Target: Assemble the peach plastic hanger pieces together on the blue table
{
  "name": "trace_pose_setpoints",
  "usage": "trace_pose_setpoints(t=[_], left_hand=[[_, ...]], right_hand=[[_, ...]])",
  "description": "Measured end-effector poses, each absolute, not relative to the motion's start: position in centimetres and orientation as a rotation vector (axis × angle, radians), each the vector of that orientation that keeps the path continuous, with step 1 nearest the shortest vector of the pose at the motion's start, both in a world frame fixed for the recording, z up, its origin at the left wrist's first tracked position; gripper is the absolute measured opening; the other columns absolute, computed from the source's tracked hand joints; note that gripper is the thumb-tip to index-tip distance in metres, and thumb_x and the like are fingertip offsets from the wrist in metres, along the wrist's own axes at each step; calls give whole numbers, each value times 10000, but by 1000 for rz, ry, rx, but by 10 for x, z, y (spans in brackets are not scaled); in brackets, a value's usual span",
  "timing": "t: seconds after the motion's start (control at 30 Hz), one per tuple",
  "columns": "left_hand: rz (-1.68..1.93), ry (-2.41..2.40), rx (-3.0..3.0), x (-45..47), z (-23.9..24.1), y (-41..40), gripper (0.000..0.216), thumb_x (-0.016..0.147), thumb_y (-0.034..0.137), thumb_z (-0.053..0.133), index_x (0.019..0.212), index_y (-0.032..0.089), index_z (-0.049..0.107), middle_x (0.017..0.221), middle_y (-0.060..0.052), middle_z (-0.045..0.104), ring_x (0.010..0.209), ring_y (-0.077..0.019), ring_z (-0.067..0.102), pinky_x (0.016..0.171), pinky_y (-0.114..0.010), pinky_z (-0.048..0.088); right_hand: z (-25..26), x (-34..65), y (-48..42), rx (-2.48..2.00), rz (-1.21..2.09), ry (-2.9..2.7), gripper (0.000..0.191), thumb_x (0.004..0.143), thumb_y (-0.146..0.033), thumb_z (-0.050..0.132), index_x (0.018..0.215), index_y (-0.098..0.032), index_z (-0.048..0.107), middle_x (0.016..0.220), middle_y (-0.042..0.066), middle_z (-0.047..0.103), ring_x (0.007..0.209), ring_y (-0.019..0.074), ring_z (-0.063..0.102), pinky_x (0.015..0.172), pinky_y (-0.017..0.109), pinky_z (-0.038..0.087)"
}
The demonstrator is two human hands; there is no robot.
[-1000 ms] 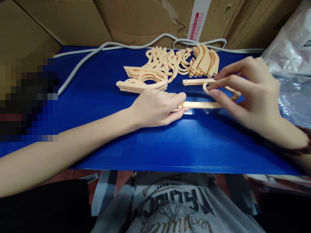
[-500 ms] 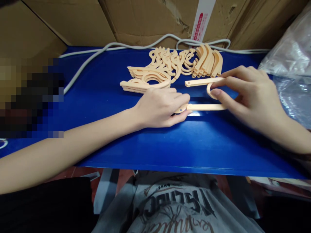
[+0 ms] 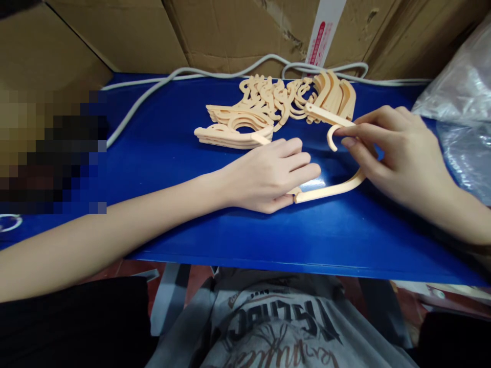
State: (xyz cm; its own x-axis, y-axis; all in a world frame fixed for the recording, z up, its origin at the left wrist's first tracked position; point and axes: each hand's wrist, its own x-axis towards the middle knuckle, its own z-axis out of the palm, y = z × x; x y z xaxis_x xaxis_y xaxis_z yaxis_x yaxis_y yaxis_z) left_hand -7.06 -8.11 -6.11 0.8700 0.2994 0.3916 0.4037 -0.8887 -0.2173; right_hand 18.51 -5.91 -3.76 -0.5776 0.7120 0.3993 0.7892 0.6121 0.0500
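Beige plastic parts of a folding clothes hanger (image 3: 333, 191) are between my hands, just over the blue table. My right hand (image 3: 395, 148) pinches them near a small curved hook (image 3: 332, 139), thumb against fingers. One straight arm (image 3: 328, 115) points left from these fingertips, its holed end free. A lower curved arm runs from under my right hand to the fingertips of my left hand (image 3: 274, 176). My left hand is closed palm down on that joint, and its grip is mostly hidden. A flat beige tip (image 3: 261, 138) shows past its knuckles.
Behind my left hand lies a stack of hanger pieces (image 3: 222, 137). Farther back are a heap of loose hooks (image 3: 264, 94) and a row of curved arms (image 3: 337, 97). A white cable (image 3: 134, 115) runs along cardboard boxes (image 3: 238, 36). Clear plastic bags (image 3: 460, 112) lie right.
My left hand has moved slightly right and down, fingers reaching farther over the joint. The hanger's upper arm has tilted up at its left end, and the lower arm has swung down, widening the gap.
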Motion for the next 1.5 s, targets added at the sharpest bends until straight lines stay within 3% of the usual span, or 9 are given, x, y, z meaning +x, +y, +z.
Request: trace_pose_setpoints(t=[0.17,0.4,0.67,0.83,0.93,1.07,1.23,1.5], left_hand=[[-509,-642,-2745,-70,-62,-81,268,895,119,453,1106,176,608,1149,-126,655,1163,-332,580,937,-506,485],[-647,-734,-2727,-70,-64,-80,287,1002,112,378,1146,230,596,1250,-96,640,1151,-267,599,946,-453,515],[-639,-786,-2716,-69,-66,-78,316,1023,99,349,1173,192,612,1201,-105,661,1089,-263,619,907,-442,525],[-676,-785,-2711,-71,-67,-78,328,1045,109,318,1125,161,632,1042,-79,698,966,-233,643,830,-375,492],[-797,-777,-2816,-72,-67,-79,257,1071,243,395,1093,135,628,974,-63,699,897,-214,641,809,-349,469],[-862,-737,-2932,-72,-67,-81,414,968,537,607,1056,133,631,958,-49,694,871,-218,628,779,-343,460],[-737,-666,-2951,-72,-66,-81,182,1007,329,591,972,163,658,970,-31,708,913,-192,623,789,-306,472],[-617,-583,-2783,-71,-66,-80,253,1070,256,463,1039,152,691,1044,-50,717,991,-212,630,823,-335,486]], right_hand=[[-39,186,-58,-1249,-366,-2504,414,1025,-400,402,1125,-184,740,1012,129,670,893,278,569,753,411,426],[-42,185,-56,-1370,-588,-2542,472,1035,-423,358,1217,-148,695,934,122,654,893,293,583,745,404,395],[-41,185,-58,-1358,-631,-2570,454,1028,-423,360,1189,-162,694,866,100,670,850,289,582,732,405,377],[-39,185,-58,-1373,-550,-2597,417,1015,-429,404,1196,-183,688,885,97,664,875,286,591,765,412,391],[-39,186,-59,-1385,-493,-2618,423,1022,-445,390,1218,-203,677,891,88,658,888,286,596,781,420,401],[-39,188,-59,-1401,-497,-2613,437,1021,-464,378,1201,-204,679,889,88,660,886,296,602,785,432,413],[-38,188,-57,-1381,-433,-2628,431,1007,-447,396,1204,-188,677,902,112,663,901,329,605,773,459,416],[-38,185,-57,-1329,-186,-2690,332,974,-340,406,1177,-224,642,963,112,658,918,318,606,798,453,421]])
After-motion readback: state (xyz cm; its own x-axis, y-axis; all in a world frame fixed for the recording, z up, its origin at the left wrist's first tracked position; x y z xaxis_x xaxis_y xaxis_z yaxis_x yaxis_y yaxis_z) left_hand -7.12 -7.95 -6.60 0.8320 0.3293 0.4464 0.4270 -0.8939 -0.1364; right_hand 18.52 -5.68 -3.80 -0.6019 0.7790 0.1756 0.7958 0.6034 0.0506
